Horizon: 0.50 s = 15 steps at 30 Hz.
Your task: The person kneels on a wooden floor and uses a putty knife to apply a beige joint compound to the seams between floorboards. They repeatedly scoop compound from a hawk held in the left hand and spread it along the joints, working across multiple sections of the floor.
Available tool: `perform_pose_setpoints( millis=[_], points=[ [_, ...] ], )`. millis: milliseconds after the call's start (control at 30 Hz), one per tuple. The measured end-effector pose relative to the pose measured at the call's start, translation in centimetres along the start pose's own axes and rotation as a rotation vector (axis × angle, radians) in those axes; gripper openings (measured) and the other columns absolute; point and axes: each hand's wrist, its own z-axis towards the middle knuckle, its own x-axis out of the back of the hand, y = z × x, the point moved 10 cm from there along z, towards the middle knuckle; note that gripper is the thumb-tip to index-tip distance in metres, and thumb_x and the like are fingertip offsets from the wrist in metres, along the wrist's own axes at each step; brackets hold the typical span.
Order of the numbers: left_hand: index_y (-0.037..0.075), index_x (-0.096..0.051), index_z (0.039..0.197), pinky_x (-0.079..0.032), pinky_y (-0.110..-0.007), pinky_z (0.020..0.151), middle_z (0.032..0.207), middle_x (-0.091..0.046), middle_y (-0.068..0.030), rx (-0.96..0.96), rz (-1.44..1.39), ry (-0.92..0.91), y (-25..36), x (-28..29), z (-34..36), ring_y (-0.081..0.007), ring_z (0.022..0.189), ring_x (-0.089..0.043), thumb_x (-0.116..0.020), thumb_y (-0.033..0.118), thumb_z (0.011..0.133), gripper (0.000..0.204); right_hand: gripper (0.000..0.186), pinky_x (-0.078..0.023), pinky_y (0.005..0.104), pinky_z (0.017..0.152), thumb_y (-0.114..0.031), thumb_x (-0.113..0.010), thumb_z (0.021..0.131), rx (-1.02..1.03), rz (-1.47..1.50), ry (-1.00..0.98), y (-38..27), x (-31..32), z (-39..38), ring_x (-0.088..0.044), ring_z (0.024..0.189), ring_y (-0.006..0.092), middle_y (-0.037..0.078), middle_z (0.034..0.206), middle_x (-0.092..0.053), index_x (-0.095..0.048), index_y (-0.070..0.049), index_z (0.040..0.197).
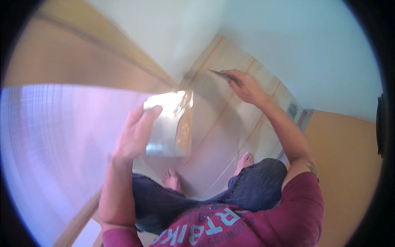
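My left hand (pixel 135 133) grips a shiny flat metal plate (pixel 162 127) by its left edge, thumb on top. The plate is roughly rectangular and catches bright light. A brownish patch (pixel 184 131) shows along its right side; whether it is paste or a reflection, I cannot tell. Farther forward and to the right, my right hand (pixel 246 87) is closed round a thin dark flat blade (pixel 218 73), seen almost edge-on, like a scraper. Its tip points left, in the air above the floor and apart from the plate. The handle is hidden in my fingers.
Beneath me lies a wood-plank floor (pixel 214 136), with my bare feet on it. Pale walls (pixel 288 49) meet in a corner ahead. A small vent grille (pixel 292 109) is at right, near an orange-tan panel (pixel 345 164). A wooden beam-like edge (pixel 98 49) slants across the upper left.
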Motion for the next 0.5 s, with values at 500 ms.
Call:
perform_pose_setpoints(
  millis=[500],
  points=[
    [-0.003, -0.063, 0.128, -0.049, -0.029, 0.09, 0.113, -0.07, -0.0069, -0.156, -0.083, 0.189, 2.4, -0.1, -0.3, -0.012, 0.103, -0.062, -0.053, 0.026, 0.108, 0.036, 0.057, -0.052, 0.0386, 0.086, -0.021, -0.068, 0.075, 0.782, -0.504, -0.08, -22.1, 0.0, -11.0, -0.064, 0.109, 0.0292, 0.007, 0.129, -0.066, -0.068, -0.017, 0.132]
  ],
)
